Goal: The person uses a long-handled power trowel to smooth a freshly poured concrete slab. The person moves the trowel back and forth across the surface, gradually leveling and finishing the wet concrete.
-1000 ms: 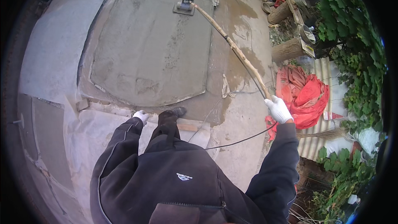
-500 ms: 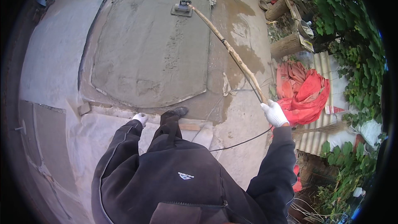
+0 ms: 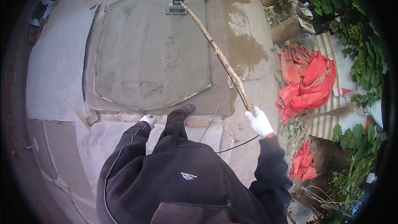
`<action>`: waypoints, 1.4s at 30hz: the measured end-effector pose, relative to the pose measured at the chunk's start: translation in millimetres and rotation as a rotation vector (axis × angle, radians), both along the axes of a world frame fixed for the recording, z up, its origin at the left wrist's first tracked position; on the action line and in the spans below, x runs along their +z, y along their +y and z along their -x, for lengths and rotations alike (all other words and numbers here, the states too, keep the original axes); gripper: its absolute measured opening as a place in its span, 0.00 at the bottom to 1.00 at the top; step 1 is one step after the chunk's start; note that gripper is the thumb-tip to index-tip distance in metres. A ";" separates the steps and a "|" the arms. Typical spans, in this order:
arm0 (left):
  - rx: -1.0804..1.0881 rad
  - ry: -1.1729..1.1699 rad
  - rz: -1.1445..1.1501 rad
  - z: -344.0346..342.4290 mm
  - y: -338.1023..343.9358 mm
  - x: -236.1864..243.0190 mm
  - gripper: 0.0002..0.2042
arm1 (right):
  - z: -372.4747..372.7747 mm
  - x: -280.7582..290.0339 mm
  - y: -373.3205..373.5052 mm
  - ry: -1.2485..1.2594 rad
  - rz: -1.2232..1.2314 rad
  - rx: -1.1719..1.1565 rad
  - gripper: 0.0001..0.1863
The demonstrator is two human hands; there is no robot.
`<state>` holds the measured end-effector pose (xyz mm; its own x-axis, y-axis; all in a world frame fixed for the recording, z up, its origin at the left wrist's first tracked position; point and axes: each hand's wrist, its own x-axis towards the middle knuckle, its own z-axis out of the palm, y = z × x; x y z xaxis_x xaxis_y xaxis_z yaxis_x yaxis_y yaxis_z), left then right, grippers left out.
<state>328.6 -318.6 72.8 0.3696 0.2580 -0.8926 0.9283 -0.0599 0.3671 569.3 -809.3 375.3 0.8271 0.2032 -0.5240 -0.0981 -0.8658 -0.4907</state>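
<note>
My right hand (image 3: 260, 123), in a white glove, is closed around the near end of a long wooden pole (image 3: 215, 49). A black cable runs along the pole and under that hand. At the pole's far end, a small motor unit on a flat plate, a power trowel (image 3: 177, 7), rests on the wet concrete (image 3: 137, 49) near its far right corner. A rough, pitted strip runs down the concrete below the trowel. My left hand (image 3: 148, 120), also white-gloved, hangs by my leg near the slab's near edge. Its fingers are curled, with nothing seen in them.
My dark shoe (image 3: 186, 109) is at the slab's near edge, beside a brick (image 3: 197, 123). Pale sheeting (image 3: 58, 58) lies left. To the right are crumpled red cloth (image 3: 309, 79), cut logs (image 3: 286, 30), a straw broom (image 3: 331, 113), corrugated sheet and leafy vines. Thin cables cross the ground.
My right hand has shifted left and slightly down with the pole. The trowel sits slightly farther left in view. My left hand stays low by my leg, and the whole view has shifted a little.
</note>
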 end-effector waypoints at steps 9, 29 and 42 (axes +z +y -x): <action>0.209 -0.269 0.363 -104.3 -72.4 68.0 0.23 | 65.3 -24.8 41.6 0.082 -0.163 -0.089 0.28; 0.280 -0.314 1.068 -215.4 -175.1 192.2 0.19 | 76.5 11.4 121.6 0.752 -0.881 -0.672 0.13; 0.337 -0.266 1.167 -237.0 -112.6 138.7 0.21 | 78.7 51.9 120.4 0.654 -0.685 -0.506 0.15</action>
